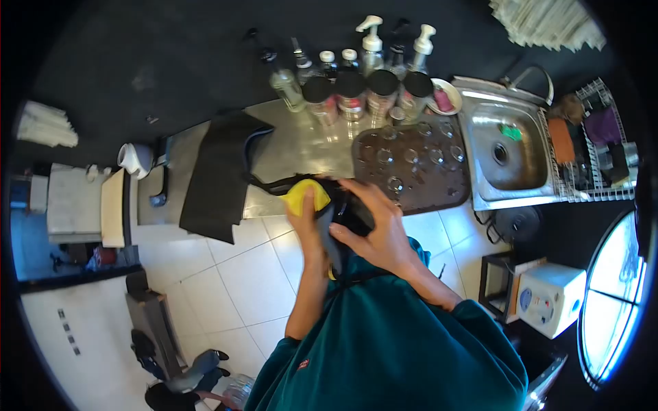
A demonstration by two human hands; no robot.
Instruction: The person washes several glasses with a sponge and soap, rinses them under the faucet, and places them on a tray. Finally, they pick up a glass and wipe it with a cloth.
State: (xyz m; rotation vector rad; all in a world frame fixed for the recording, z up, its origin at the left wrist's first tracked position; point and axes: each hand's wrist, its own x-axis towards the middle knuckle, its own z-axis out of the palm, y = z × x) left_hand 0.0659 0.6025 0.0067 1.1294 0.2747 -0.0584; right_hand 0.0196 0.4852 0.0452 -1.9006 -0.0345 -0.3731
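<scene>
In front of my teal top, I hold a pouch-like thing (325, 220) with black, grey and yellow parts. A black strap (262, 182) trails from its upper left. My left hand (308, 222) grips the yellow side, thumb lying on top and fingers mostly hidden. My right hand (382, 229) wraps round the black side, thumb near the grey panel. What lies inside the pouch-like thing is hidden. Beyond my hands is a steel counter (291, 161). To the left a folded black sheet (216, 178) hangs over the counter's front edge.
A brown tray (439, 198) with several small glasses lies right of my hands. Jars (351, 96) and pump bottles (372, 51) line the wall. A sink (514, 161) and a wire dish rack (595, 164) stand further right. Another person (181, 390) is at lower left.
</scene>
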